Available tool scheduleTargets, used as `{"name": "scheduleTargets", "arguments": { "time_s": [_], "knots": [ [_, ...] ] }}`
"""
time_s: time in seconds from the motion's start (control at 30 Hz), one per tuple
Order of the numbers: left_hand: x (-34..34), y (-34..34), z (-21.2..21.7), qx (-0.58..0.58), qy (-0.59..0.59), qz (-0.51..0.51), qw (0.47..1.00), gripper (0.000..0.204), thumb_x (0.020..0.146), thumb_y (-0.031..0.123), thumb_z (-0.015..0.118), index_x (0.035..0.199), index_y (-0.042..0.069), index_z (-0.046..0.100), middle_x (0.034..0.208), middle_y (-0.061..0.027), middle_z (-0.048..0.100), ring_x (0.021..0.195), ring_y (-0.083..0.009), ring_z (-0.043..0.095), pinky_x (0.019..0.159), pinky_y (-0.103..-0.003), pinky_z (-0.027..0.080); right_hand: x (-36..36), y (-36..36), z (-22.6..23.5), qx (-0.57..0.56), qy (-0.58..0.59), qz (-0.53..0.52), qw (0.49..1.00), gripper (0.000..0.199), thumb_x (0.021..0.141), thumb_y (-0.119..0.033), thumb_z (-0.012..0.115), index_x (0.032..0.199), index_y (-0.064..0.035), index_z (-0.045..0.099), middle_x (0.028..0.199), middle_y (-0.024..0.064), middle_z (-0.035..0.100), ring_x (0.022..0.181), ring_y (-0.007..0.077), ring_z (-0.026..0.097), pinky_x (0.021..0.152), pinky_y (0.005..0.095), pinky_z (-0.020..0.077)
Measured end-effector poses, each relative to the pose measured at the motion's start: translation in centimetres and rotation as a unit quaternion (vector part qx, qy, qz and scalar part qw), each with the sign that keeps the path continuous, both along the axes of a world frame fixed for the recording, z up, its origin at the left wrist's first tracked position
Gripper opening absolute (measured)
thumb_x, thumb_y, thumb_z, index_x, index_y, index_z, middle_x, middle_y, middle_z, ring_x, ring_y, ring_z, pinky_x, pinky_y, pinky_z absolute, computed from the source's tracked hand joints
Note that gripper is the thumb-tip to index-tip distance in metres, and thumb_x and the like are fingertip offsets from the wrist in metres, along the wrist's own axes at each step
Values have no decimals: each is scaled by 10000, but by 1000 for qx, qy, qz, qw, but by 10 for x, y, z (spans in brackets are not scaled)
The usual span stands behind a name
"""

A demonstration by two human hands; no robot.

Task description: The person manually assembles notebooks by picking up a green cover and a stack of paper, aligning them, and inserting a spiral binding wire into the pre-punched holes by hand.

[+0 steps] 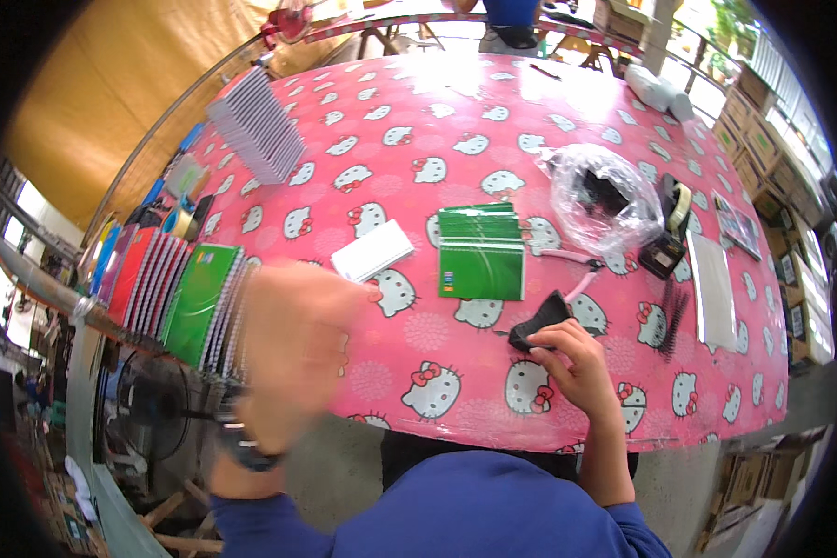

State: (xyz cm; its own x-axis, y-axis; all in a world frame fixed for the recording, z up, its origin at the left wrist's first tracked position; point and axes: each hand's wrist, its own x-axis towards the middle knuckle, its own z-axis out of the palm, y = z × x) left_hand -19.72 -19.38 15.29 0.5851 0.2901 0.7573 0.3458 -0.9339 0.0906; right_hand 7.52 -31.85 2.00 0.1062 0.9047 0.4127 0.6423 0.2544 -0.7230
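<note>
Right hand is closed on a small black object, fingers pinching it just above the bench, near the front edge. The object looks soft or folded; can't tell exactly what it is. Left hand is raised over the bench's left front corner, motion-blurred, so its grip can't be told; a dark watch sits on the wrist.

Bench has a pink cloth w/ white cat-face print. Just beyond the right hand: pink-handled tool, partly hidden. Clear plastic bag further back, w/ black items inside, bunched and open-looking. Stack of green spiral notebooks at centre, a white pad just left of it. At the left edge, a row of notebooks on edge, red, pink and green covers. Grey stack of notebooks far left-back. Right side: tape roll, black comb-like strip, white flat sheet.
</note>
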Motion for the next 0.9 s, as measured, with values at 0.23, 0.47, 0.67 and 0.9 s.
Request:
{"name": "scheduleTargets", "arguments": {
  "time_s": [0.23,0.47,0.67,0.9],
  "knots": [
    [91,101,-189,-214,-34,141,966,272,767,238,726,928,29,659,849,-95,657,803,-245,611,736,-368,468,-5,-8,5,12,-24,28,999,130,790,-108,679,901,-45,653,869,79,643,811,259,591,734,359,471],
    [70,104,-202,-437,-79,205,872,217,742,95,757,864,-29,627,749,-97,678,622,-130,635,554,-270,536,7,-12,-18,-35,8,-32,999,129,787,-102,677,897,-39,653,873,91,647,858,270,597,763,362,484],
    [35,47,-172,-565,-206,-64,796,203,782,-6,705,926,20,564,872,-63,638,783,-134,622,694,-262,515,-27,16,-21,56,212,-113,969,398,743,-132,758,1094,-37,595,1126,115,605,1040,262,584,879,352,462],
    [38,-15,-207,-663,-216,-120,707,220,837,-77,589,994,37,486,1022,-87,578,946,-131,559,770,-256,487,-61,19,-66,-26,342,9,939,304,758,58,675,1024,-18,550,952,66,600,895,111,572,787,259,461]
  ]
}}
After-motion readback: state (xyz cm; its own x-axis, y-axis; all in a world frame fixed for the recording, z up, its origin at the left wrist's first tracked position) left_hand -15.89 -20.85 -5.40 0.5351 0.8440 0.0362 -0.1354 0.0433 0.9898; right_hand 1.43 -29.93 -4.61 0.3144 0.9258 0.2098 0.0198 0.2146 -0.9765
